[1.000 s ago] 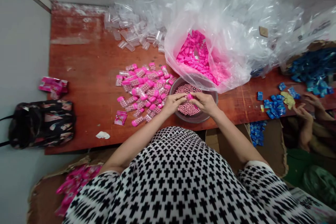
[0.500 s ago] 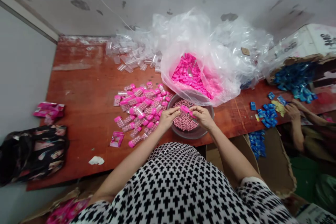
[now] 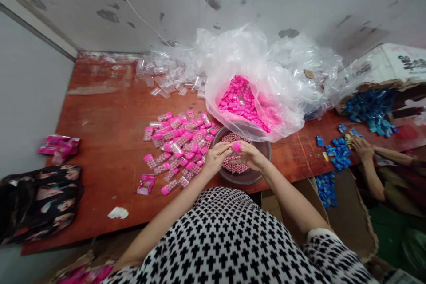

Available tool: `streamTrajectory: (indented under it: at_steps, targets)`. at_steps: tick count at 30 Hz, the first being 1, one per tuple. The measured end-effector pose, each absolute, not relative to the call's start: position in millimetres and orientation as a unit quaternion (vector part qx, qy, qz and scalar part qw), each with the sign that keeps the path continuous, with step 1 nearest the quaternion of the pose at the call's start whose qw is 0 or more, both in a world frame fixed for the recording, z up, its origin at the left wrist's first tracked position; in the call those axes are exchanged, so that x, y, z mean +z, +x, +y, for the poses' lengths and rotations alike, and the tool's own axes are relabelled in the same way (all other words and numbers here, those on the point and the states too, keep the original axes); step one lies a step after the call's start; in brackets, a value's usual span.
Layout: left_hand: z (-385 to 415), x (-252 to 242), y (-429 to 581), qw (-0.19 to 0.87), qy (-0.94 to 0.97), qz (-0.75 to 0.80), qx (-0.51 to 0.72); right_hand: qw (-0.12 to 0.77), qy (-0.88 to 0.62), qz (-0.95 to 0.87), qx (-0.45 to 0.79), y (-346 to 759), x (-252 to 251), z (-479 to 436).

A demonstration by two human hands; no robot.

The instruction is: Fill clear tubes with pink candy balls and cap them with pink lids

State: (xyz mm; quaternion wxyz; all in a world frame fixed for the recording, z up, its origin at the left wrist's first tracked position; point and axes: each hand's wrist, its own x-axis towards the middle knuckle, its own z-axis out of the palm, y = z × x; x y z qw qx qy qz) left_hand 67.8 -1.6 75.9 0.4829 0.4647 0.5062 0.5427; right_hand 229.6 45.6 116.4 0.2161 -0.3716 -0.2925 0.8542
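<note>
Red-brown table (image 3: 109, 142), frame centre: left hand (image 3: 216, 157) and right hand (image 3: 252, 156) both pinch a pink-capped tube (image 3: 237, 146) above the bead bowl (image 3: 248, 179), likely catching spills.

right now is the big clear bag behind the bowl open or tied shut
Open: the plastic bag has its mouth spread wide, showing loose pink caps inside, behind the bowl.

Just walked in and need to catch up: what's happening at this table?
A person's left hand and right hand pinch one pink-capped tube over a metal bowl of pink pellets. A pile of filled tubes lies on the table left of the bowl, and a bag of pink caps sits behind it. At the right, another person's hand rests among blue packets.
</note>
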Motion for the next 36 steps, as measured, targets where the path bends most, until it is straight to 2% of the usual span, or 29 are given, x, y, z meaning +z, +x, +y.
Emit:
streamTrajectory:
  at_steps: [2,8,13,18,27,29,33,36]
  targets:
    - [-2.3,76.0,67.7,0.468,0.475,0.509,0.544,0.204,-0.359,-0.229,0.881,225.0,114.5,42.5]
    - [-5.6,75.2,63.3,0.430,0.498,0.529,0.535,0.278,-0.389,-0.147,0.866,208.5,96.8,35.1]
    - [0.1,67.0,58.6,0.466,0.444,0.557,0.525,0.243,-0.393,-0.160,0.873,203.8,100.7,44.1]
    - [3.2,69.6,57.1,0.456,0.458,0.561,0.518,0.224,-0.389,-0.177,0.876,202.3,102.0,53.0]
    - [-0.9,66.0,65.5,0.406,0.504,0.564,0.513,0.356,-0.421,-0.123,0.825,189.1,86.5,35.7]
    - [0.2,61.8,64.9,0.414,0.485,0.582,0.505,0.326,-0.429,-0.130,0.832,186.1,84.2,37.8]
    - [3.6,56.7,43.5,0.431,0.446,0.620,0.480,0.206,-0.440,-0.230,0.844,182.5,85.5,55.0]
    - [4.2,51.7,4.5,0.394,0.436,0.666,0.460,0.199,-0.447,-0.307,0.816,188.6,91.9,69.6]
